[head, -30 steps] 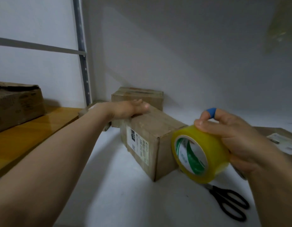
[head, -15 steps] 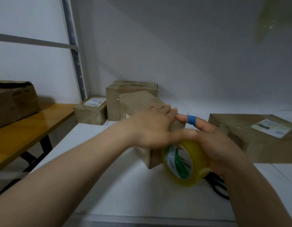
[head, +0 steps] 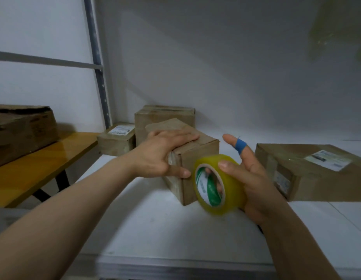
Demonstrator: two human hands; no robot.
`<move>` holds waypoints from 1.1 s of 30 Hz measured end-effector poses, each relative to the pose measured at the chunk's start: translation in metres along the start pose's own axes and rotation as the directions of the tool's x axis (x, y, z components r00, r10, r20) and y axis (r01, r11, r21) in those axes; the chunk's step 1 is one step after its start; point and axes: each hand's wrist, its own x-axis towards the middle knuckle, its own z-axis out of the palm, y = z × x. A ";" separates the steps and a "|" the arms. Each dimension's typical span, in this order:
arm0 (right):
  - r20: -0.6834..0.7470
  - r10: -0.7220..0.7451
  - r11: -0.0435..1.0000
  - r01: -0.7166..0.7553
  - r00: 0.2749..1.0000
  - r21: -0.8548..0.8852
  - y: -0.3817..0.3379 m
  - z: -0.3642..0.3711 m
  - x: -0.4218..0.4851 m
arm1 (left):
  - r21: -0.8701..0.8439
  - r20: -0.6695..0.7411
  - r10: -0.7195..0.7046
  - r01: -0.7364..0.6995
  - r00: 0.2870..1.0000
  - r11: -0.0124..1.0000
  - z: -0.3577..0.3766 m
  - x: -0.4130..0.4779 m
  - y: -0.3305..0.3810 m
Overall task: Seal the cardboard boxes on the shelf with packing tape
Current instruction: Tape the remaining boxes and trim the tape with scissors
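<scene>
**Q:** What is the left hand (head: pixel 165 154) doing?
**A:** It rests on the middle cardboard box (head: pixel 202 156). The fingers lie straight and flat across the top face, and the thumb stretches along the near side face just under the edge. The hand is spread wide.

**Q:** And the right hand (head: pixel 254 184)?
**A:** It grips the roll of packing tape (head: pixel 226 190). The thumb presses on the yellowish outer band, and some fingers pass through the core, where they show inside the green-and-white ring. The index finger carries a blue band (head: pixel 240 145) and points straight out above the roll, touching nothing.

**Q:** Where is the roll in relation to the box?
**A:** It is held on edge just beside the box's near right face, over the white shelf (head: pixel 151 225). Whether the tape touches the cardboard cannot be told.

**Q:** How does the box sit?
**A:** It sits upright on the shelf, turned so that one corner faces the viewer.

**Q:** What else is on the shelf?
**A:** There are three more boxes.
- A taller box (head: pixel 165 118) stands close behind the middle one.
- A small labelled box (head: pixel 117 141) sits to its left, near the metal upright (head: pixel 96 63).
- A flat labelled box (head: pixel 309 172) lies at the right, apart from the others, just past the right hand.

**Q:** And beyond the shelf?
**A:** At the left, a wooden table (head: pixel 34 172) carries a large worn carton (head: pixel 21 132).
</scene>
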 end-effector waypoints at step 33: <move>-0.173 -0.001 0.983 -0.030 0.985 -0.179 -0.124 0.102 0.099 | -0.324 -0.107 -0.470 0.417 0.876 0.849 -0.068 0.023 -0.038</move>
